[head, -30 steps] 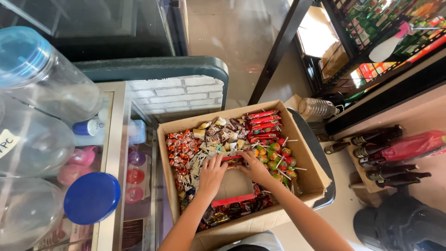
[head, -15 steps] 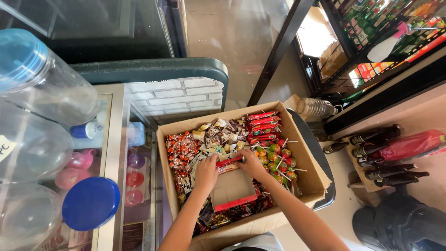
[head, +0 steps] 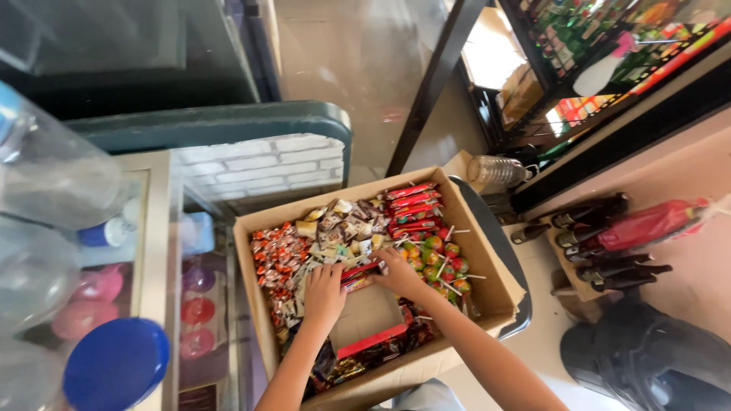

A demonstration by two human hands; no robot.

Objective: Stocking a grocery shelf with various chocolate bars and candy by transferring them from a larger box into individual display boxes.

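Cardboard box (head: 487, 283) of sweets sat on a dark chair (head: 509, 251). Lollipops (head: 437, 259) lay by its right wall. Near its middle, my left hand (head: 324, 293) and right hand (head: 401, 275) pinched the ends of a red candy bar (head: 361, 273) between them.

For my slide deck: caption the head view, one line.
Both hands, left hand and right hand, sort red candy bars inside a cardboard box of assorted sweets.
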